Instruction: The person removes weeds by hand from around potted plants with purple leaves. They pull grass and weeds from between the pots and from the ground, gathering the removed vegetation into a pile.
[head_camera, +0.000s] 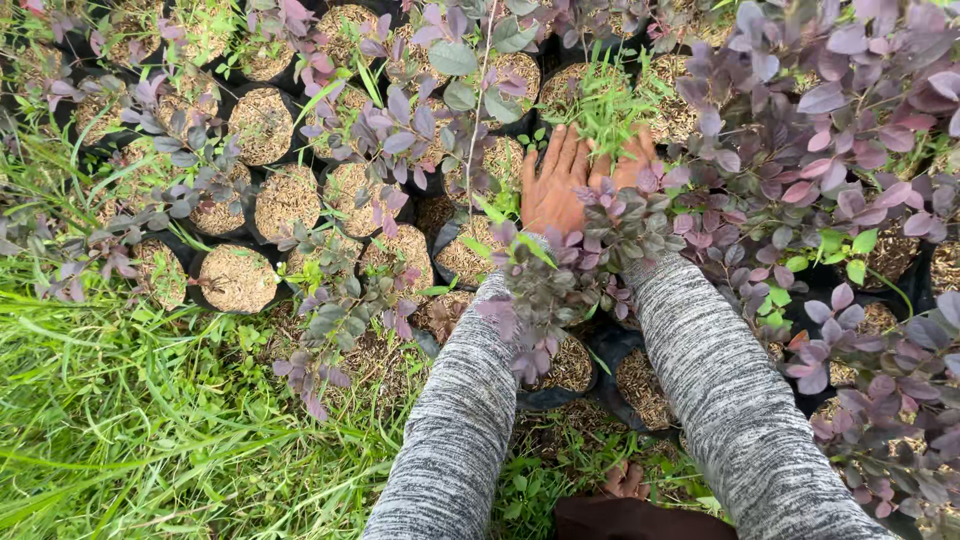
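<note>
Setting: outdoor nursery plot, rows of black grow bags topped with straw-coloured husk mulch, purple-leaved shrubs rooted in them, long grass at lower left.
Left hand: palm flat, fingers spread and reaching forward, nothing enclosed; it lies against the base of a green weed clump.
Right hand: mostly hidden behind purple leaves; fingertips press at the same clump; how far the grip is closed I cannot tell.
Weed clump: stands in a bag in the middle row, straight ahead of both hands, between purple shrubs.
Handling (judgement): thin soft blades, light, likely to tear if taken high; best hold is low, at the stem base near the mulch.
Sleeves: grey marled knit on both forearms.
Near foreground: purple shrub sprig between the arms, over a husk-filled bag.
Bottom edge: bare toes on the ground.
</note>
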